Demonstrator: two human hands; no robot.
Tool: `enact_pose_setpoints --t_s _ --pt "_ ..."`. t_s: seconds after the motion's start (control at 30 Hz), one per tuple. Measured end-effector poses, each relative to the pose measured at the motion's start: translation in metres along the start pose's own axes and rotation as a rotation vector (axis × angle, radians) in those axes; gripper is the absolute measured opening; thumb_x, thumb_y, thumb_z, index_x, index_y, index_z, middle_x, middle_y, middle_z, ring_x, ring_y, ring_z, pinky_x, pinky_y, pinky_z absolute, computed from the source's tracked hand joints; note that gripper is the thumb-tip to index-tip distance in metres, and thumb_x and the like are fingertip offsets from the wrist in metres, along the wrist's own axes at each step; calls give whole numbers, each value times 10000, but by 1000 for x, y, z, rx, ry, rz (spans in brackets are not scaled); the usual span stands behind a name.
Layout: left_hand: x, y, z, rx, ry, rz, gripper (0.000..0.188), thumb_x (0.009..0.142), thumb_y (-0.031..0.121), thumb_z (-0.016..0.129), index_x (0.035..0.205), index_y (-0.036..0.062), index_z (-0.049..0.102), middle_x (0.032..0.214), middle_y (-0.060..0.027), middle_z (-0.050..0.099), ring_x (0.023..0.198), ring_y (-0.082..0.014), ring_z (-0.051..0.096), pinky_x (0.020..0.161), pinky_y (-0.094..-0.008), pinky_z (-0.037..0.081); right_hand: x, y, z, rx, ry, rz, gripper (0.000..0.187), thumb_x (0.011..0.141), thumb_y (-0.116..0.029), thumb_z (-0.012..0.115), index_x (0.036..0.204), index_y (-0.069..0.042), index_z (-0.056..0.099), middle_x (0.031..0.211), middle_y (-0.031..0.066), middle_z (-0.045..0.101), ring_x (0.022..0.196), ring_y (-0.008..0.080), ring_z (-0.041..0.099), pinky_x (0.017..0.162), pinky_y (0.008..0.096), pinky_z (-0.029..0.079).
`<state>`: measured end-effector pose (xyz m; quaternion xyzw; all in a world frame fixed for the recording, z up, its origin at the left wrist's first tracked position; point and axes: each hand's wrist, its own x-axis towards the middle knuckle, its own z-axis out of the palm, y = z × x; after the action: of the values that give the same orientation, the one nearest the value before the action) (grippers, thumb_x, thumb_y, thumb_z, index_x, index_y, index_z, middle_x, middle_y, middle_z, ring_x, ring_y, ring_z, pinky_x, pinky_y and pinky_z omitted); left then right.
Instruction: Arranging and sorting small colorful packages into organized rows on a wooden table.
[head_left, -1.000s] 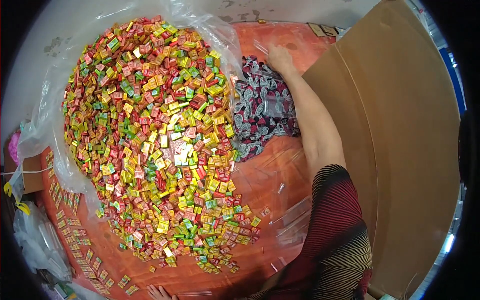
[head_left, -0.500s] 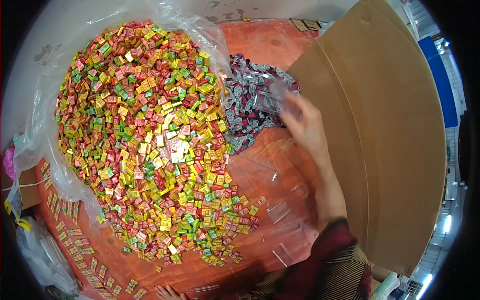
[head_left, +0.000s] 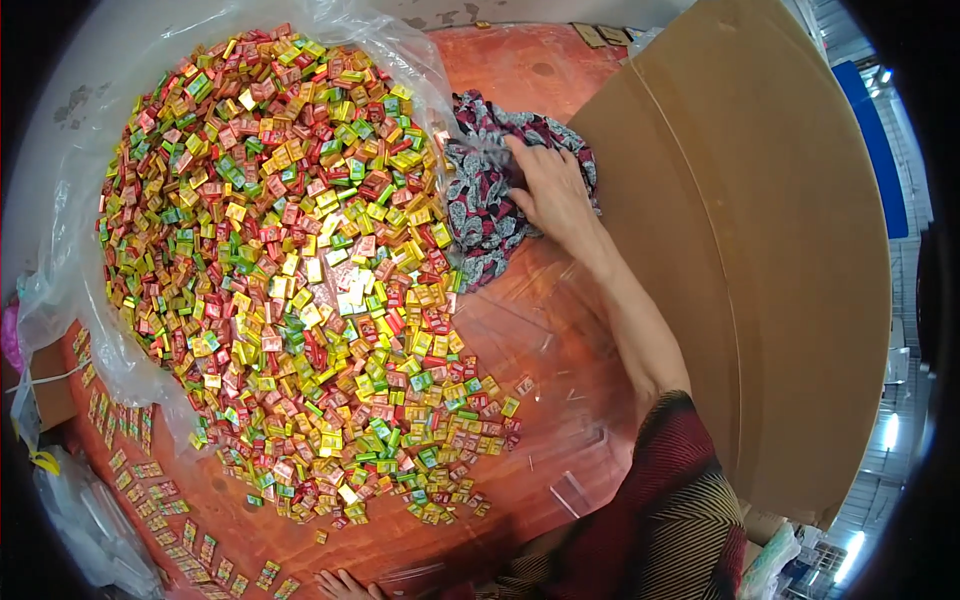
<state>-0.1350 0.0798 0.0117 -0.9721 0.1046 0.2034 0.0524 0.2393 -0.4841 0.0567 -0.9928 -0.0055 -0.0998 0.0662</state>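
Observation:
My right hand [head_left: 556, 192] reaches over a crumpled patterned cloth [head_left: 485, 215] in black, grey and maroon. Its thumb and forefinger are apart, with nothing plainly between them. A blurred, see-through shape [head_left: 488, 152] shows just beyond the fingertips; its kind is unclear. At the lower edge my left hand [head_left: 345, 586] rests on the red tabletop [head_left: 545, 290], fingers spread, and most of it is cut off. Left of the cloth lies a big heap of small wrapped sweets [head_left: 290, 290] in yellow, red, green and pink.
Clear plastic sheeting [head_left: 130, 340] rims the heap. Thin clear plastic pieces [head_left: 570, 493] lie near my right sleeve. A tall cardboard sheet [head_left: 780, 260] stands along the right. Rows of sweets [head_left: 150, 492] line the table's left edge, beside a bag [head_left: 95, 525].
My right hand has moved up and left, farther over the cloth. The clear plastic thing that was at its fingers no longer shows in its grasp. My left hand stays at the lower edge.

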Motion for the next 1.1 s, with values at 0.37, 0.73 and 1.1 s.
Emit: enact_pose_setpoints --t_s 0.37,0.73,1.1 --pt "-8 -8 15 -55 91 0 674 749 402 560 1256 11 349 1336 -319 229 1241 -501 184 967 -645 173 -136 -48 -43 235 -260 -65 290 737 -74 572 1025 -50 567 1052 125 568 1009 298 518 931 417 360" --pt "5 2 14 -114 291 53 670 887 523 232 1364 54 197 1393 -263 166 1277 -466 151 1001 -589 130 3 39 64 -49 229 -82 329 791 -180 520 1084 -34 503 1086 181 510 985 343 493 790 423 428" --pt "4 -2 -7 -108 312 19 596 898 417 305 1328 7 265 1388 -253 194 1275 -455 163 1017 -563 135 -49 -65 -36 234 -112 -166 190 735 -197 564 816 -27 586 804 205 589 847 330 568 716 405 435"
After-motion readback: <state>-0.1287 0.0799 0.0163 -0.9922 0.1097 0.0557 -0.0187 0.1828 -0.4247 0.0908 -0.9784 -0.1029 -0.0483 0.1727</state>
